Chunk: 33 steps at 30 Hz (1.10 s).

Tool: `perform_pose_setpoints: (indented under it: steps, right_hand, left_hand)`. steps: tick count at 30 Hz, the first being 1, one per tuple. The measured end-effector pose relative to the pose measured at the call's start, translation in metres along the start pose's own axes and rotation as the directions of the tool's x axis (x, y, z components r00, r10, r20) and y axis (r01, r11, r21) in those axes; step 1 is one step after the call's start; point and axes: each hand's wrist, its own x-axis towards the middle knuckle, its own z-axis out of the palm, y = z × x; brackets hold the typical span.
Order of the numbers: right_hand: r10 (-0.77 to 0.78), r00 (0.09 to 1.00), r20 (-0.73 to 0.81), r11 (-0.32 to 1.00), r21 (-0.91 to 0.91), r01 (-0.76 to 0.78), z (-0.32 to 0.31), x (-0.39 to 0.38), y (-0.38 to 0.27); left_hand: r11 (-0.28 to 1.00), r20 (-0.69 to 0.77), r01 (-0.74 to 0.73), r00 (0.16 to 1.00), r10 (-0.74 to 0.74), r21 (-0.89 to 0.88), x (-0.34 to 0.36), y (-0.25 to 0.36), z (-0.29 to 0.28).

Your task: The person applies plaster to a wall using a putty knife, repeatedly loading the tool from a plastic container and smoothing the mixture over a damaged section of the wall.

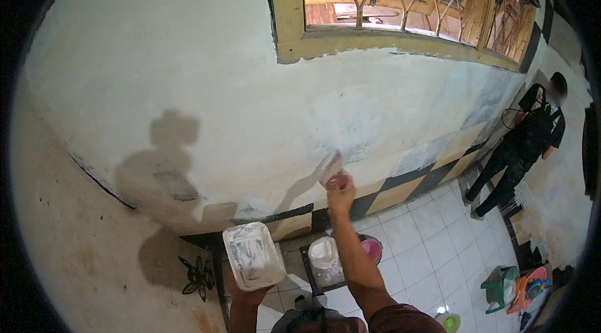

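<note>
My right hand [340, 198] reaches up to the whitish wall [250, 82] and is closed round a putty knife [330, 169]. The blurred knife has a reddish handle, and its pale blade is at the wall beside a grey-blue patch [357, 151]; I cannot tell whether it touches. At lower left my left hand [250, 295] supports a white rectangular tub [275, 261] from below, with most of its fingers hidden. White paste and grey smears coat the inside of the tub, which is tilted toward me.
Below my right forearm, a white container [323, 251] stands on a dark-edged stand [332, 288], near a pink bucket [373, 249]. A yellow-framed window [291, 32] with bars is above. Another person [523, 139] stands at the right. Green and orange plastic items [498, 288] sit on the tiles.
</note>
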Motion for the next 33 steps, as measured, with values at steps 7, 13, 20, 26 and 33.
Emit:
perform_pose_setpoints:
  steps: [7,13,20,26,33]
  right_hand:
    - [0.41,0.907,-0.093,0.836,0.437,-0.333,-0.047,0.075,0.042]
    - [0.266,0.935,-0.233,0.964,0.08,-0.255,0.002,0.14,-0.001]
    - [0.164,0.986,0.03,0.883,0.442,-0.16,0.0,0.08,-0.124]
    - [0.418,0.908,0.024,0.776,0.511,-0.371,-0.046,0.04,-0.025]
    - [0.276,0.961,-0.017,0.952,0.145,-0.271,0.009,0.107,-0.013]
  left_hand:
    - [0.998,-0.099,0.044,0.994,-0.04,0.042,0.005,0.022,0.016]
    - [0.965,-0.052,0.075,0.997,-0.064,0.252,0.013,0.027,-0.002]
    - [0.996,-0.15,0.079,0.985,-0.086,-0.05,0.012,0.04,-0.01]
    - [0.991,-0.134,0.121,0.983,-0.128,-0.06,0.012,0.047,-0.01]
    - [0.982,-0.162,0.152,0.972,-0.169,-0.116,0.019,0.04,-0.008]
